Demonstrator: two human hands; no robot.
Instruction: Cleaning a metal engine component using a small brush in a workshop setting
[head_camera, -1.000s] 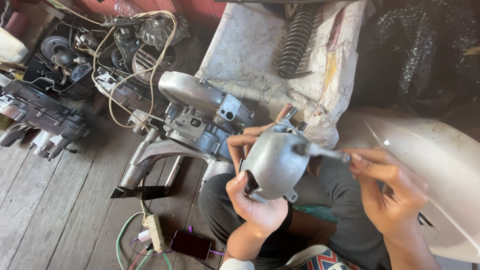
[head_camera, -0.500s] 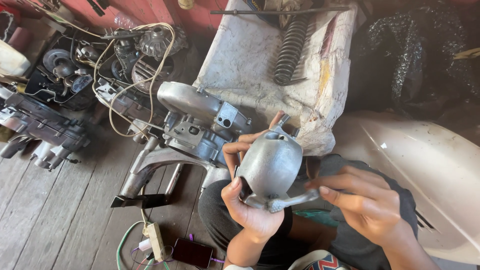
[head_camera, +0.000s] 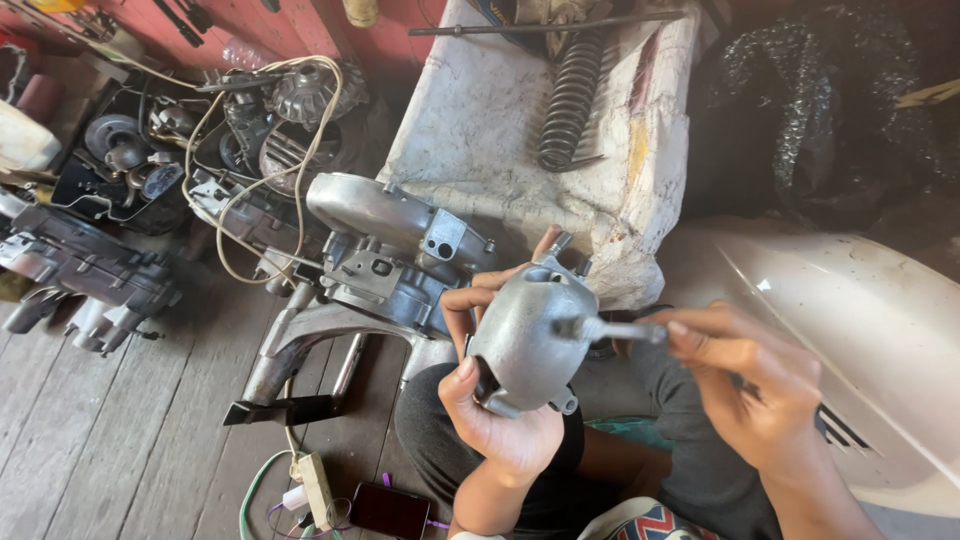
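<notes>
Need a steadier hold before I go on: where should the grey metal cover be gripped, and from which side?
Probably by its lower rim, from below, as the left hand cups the grey metal cover now. That keeps the domed face clear for the tool in the right hand.

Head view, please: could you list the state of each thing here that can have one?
Left hand: gripping the grey metal cover from below.
Grey metal cover: held up, off the floor.
Right hand: pinching a thin metal tool, its tip on the cover.
Engine block: lying on the plank floor.
Coil spring: lying on the white cloth.
Phone: screen dark, cable attached.
</notes>
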